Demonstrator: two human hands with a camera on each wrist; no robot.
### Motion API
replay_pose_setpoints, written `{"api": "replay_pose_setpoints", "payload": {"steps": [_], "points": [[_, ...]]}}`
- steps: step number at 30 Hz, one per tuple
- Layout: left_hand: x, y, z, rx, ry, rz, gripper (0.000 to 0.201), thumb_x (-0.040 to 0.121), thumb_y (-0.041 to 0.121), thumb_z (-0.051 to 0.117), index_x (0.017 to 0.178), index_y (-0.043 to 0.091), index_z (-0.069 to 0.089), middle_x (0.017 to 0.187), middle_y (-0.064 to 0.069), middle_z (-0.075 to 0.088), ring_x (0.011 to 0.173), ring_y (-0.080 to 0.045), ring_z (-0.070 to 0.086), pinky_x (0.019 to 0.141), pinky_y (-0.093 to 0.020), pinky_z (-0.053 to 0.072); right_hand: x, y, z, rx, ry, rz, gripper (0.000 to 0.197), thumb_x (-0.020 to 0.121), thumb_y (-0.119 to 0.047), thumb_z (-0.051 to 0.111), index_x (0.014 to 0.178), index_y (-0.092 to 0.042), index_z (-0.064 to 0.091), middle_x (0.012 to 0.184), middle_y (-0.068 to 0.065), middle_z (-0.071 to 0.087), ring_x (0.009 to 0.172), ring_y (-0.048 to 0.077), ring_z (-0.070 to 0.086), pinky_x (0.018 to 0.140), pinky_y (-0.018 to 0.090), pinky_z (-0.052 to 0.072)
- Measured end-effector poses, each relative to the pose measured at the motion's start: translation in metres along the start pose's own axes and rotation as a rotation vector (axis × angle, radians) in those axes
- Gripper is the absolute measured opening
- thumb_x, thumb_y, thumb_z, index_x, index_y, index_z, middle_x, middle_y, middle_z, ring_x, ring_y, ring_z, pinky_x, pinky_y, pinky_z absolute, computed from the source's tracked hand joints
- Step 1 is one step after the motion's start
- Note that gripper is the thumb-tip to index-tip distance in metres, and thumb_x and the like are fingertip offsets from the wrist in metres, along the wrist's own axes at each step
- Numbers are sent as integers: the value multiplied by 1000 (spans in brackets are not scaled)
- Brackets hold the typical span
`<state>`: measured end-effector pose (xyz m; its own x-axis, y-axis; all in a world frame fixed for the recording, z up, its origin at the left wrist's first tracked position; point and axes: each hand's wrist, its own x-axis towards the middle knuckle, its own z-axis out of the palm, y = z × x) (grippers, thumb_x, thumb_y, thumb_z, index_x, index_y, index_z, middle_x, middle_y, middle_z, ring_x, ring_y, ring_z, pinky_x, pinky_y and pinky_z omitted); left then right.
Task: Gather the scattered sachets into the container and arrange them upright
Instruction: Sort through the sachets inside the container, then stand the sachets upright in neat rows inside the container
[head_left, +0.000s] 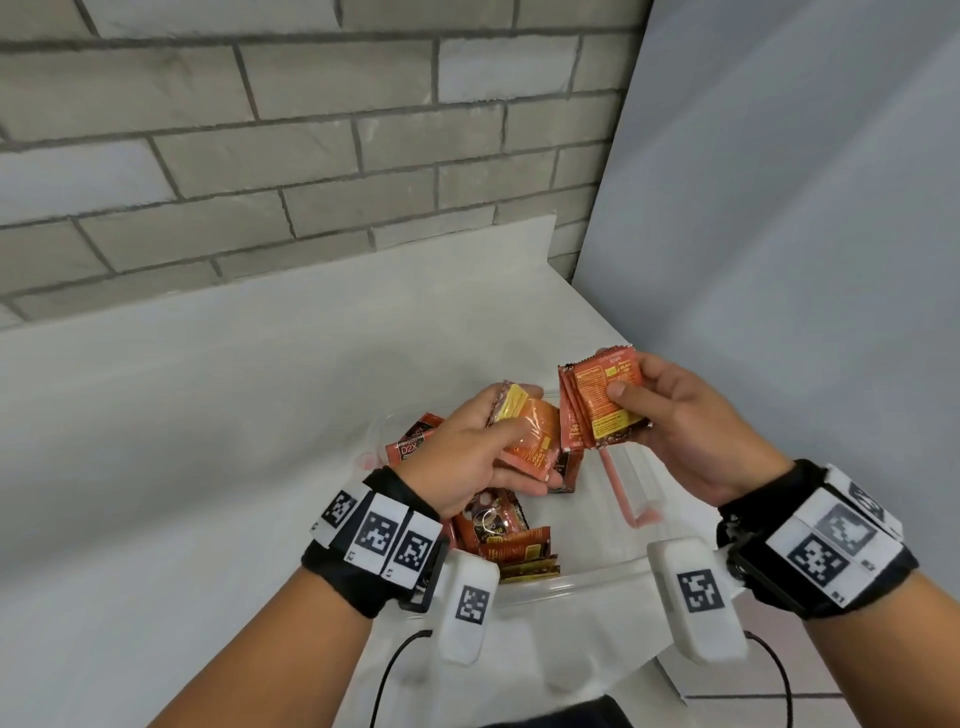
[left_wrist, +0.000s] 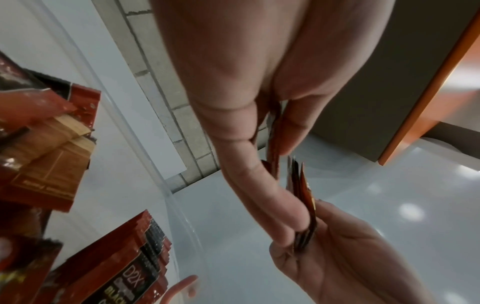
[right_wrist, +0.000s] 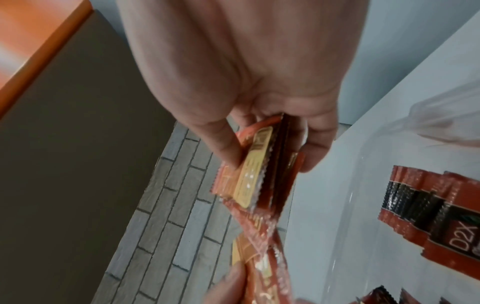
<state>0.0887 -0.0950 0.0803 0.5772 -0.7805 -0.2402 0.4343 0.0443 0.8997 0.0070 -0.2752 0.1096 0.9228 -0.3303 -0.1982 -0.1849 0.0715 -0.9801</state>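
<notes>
Left hand (head_left: 470, 449) fingers curled, gripping sachets (head_left: 527, 431); right hand (head_left: 691, 431) fingers pinching sachet stack (head_left: 605, 405) above container (head_left: 631, 470).

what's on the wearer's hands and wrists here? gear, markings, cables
Bare left hand and right hand, no gloves or sleeves. Each wrist has a black band carrying white square-coded marker tiles, a white marked camera pod beneath, and a thin black cable trailing back.
</notes>
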Motion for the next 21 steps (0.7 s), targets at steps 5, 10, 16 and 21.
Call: {"api": "replay_pose_setpoints", "payload": {"steps": [5, 10, 16, 21], "points": [[5, 2, 0, 201, 92, 175, 30, 78, 29, 63, 103, 15, 53, 93, -5, 68, 66, -17, 68, 37, -21, 47, -1, 2, 4, -4, -99, 31, 34, 82, -14, 57, 115, -6, 58, 98, 9, 70, 88, 20, 66, 83, 32, 52], [5, 2, 4, 246, 94, 174, 47, 80, 59, 49, 101, 20, 64, 82, 3, 67, 65, -12, 60, 40, -21, 43, -1, 4, 9, 99, -137, 47, 36, 85, -11, 56, 121, -7, 53, 99, 10, 70, 87, 21, 68, 84, 34, 53], [7, 1, 21, -113, -2, 70, 45, 88, 34, 60, 126, 10, 54, 114, -13, 63, 104, -25, 63, 84, -38, 54, -4, 8, 31, 74, -210, -40, 38, 88, -17, 56, 125, -9, 54, 114, 10, 67, 102, 20, 65, 85, 28, 54], [12, -3, 25, -380, 78, 14, 26, 93, 6, 43, 107, 3, 64, 94, -16, 68, 80, -23, 68, 66, -29, 56, -6, 2, 35, -751, -26, -305, 58, 88, -34, 61, 141, -32, 37, 137, -7, 34, 128, 8, 28, 95, 6, 29]]}}
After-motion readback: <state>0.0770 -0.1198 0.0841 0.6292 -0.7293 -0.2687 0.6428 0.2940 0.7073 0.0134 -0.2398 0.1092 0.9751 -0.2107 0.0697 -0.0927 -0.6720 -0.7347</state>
